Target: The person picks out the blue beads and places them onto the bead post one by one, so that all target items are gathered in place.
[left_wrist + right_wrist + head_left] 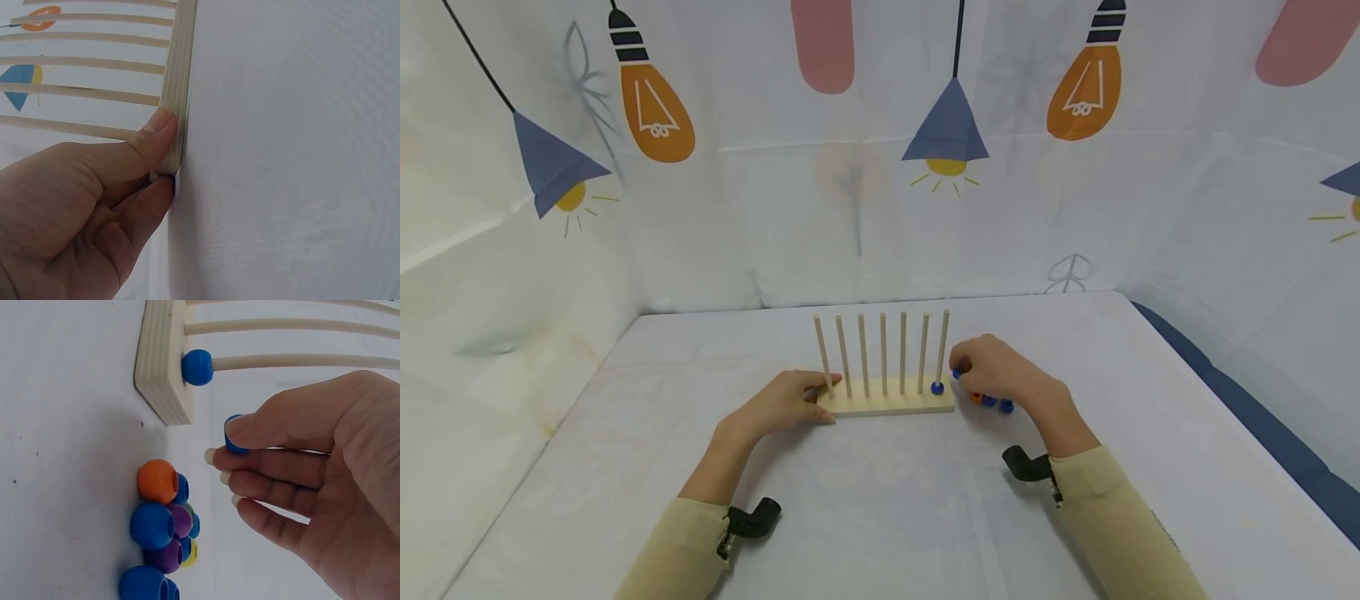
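Note:
A wooden peg board with a row of several upright pegs stands on the table. My left hand grips its left end, the thumb on the front edge in the left wrist view. One blue bead sits at the bottom of the rightmost peg. Just right of the board, my right hand pinches another blue bead between thumb and index finger, off the table and apart from the peg. Below that hand lies a group of loose beads, among them an orange bead and a purple bead.
The white table reaches to a patterned cloth wall behind the board. Beside the table's right edge runs something dark blue. Black wrist-camera mounts stick out from both sleeves.

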Motion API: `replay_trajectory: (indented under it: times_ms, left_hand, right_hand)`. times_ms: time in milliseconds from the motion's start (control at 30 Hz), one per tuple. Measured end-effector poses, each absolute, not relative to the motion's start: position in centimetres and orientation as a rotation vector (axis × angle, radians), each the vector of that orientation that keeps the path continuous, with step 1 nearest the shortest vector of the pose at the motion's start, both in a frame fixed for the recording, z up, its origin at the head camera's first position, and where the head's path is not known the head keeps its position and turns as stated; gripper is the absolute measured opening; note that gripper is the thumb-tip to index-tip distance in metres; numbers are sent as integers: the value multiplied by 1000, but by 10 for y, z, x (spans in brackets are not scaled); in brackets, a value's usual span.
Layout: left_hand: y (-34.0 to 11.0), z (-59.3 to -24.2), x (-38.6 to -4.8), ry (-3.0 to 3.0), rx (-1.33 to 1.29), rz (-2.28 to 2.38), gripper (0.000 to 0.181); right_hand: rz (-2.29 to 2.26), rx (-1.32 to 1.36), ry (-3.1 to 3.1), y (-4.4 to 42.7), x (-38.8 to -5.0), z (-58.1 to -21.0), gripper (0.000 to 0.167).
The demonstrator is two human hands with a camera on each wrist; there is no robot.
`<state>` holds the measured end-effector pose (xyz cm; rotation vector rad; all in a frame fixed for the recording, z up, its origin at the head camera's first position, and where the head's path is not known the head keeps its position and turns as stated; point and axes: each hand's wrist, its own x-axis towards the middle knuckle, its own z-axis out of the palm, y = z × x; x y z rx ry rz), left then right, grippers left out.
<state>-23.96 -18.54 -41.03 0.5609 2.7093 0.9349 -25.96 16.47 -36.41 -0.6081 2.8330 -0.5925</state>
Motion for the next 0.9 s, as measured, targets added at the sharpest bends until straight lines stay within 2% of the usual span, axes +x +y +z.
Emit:
replay_trajectory:
  times_ms: [600, 900]
  left_hand:
    - [-187, -412, -239, 2710, 594, 940, 60]
    - [-186, -410, -239, 2705, 572, 950, 62]
  right_hand:
    - [-735, -793, 2992, 171, -260, -355, 27]
    - [-934, -766, 2989, 174, -258, -352, 25]
